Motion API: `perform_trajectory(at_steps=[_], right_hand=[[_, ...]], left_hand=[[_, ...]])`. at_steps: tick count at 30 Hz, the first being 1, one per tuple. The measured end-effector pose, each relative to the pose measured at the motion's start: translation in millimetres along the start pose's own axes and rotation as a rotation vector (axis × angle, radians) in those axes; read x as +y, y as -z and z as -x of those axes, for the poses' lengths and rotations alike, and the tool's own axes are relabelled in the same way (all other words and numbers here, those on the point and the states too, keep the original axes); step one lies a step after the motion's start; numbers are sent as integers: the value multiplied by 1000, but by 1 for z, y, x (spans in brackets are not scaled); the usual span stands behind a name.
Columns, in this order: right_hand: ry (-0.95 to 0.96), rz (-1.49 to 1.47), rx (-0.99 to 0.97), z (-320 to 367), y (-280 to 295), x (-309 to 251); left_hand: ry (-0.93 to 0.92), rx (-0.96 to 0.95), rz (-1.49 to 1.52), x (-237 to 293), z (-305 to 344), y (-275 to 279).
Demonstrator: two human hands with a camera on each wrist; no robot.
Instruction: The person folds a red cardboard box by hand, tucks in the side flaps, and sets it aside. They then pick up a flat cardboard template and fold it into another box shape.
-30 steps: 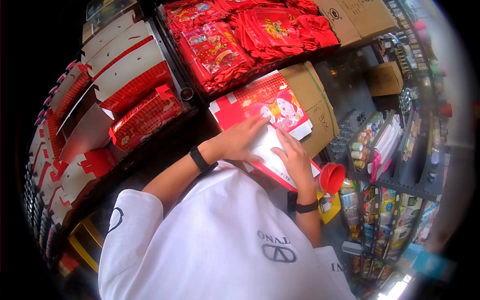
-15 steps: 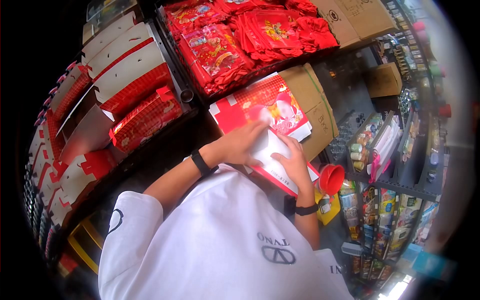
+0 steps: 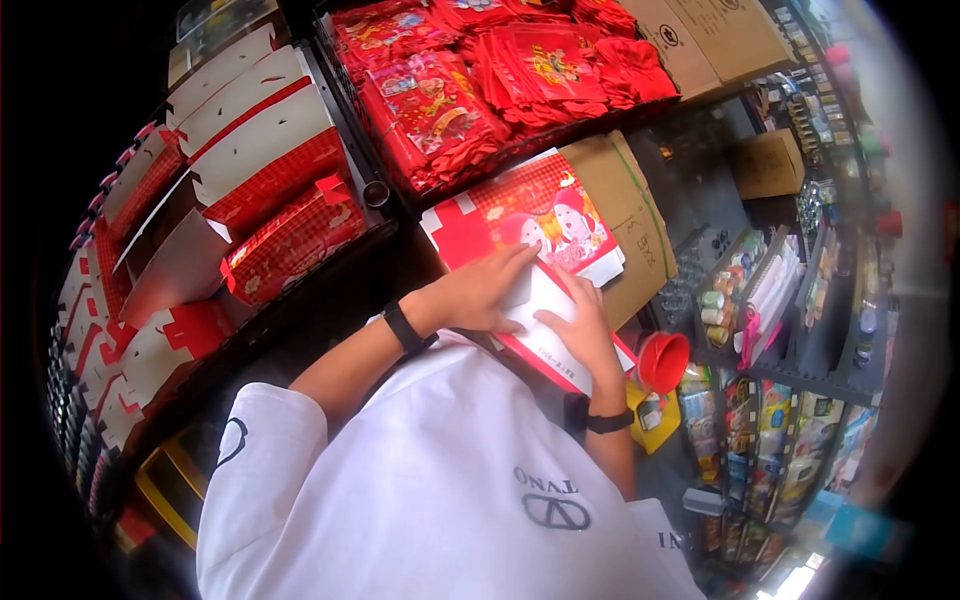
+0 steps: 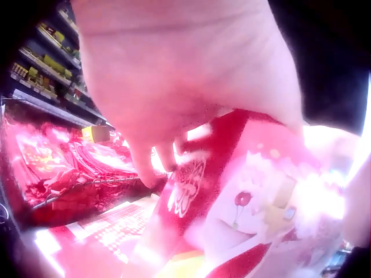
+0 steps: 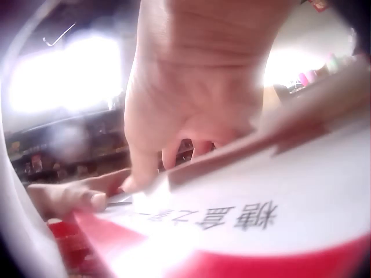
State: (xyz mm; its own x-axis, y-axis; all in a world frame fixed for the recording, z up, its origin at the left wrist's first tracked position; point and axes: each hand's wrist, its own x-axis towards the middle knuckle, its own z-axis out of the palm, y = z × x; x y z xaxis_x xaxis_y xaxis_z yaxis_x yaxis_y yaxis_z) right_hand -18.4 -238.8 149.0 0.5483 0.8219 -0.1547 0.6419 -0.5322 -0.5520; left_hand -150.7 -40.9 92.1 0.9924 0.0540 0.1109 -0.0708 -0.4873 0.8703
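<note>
Head view has left grip (image 3: 478,292) and right grip (image 3: 578,325) spread flat, pressing the carton (image 3: 540,210) beneath them, seemingly light, stiff, easily creased, best held by its edges.

The left hand (image 3: 478,292) and right hand (image 3: 583,325) cover the middle of the flat red and white cardboard box (image 3: 545,210). The right wrist view hides the right fingertips behind a white flap (image 5: 278,191). The left wrist view is blurry pink. The small shelf bottles (image 3: 715,300) are too tiny to tell.
</note>
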Motion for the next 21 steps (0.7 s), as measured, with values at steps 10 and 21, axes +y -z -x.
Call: perform_trajectory(at_steps=[10, 21], right_hand=[[3, -158, -30, -4, -6, 23], [-79, -109, -33, -9, -8, 20]], left_hand=[[-34, 26, 4, -3, 2, -3], [-47, -5, 2, -3, 0, -6]])
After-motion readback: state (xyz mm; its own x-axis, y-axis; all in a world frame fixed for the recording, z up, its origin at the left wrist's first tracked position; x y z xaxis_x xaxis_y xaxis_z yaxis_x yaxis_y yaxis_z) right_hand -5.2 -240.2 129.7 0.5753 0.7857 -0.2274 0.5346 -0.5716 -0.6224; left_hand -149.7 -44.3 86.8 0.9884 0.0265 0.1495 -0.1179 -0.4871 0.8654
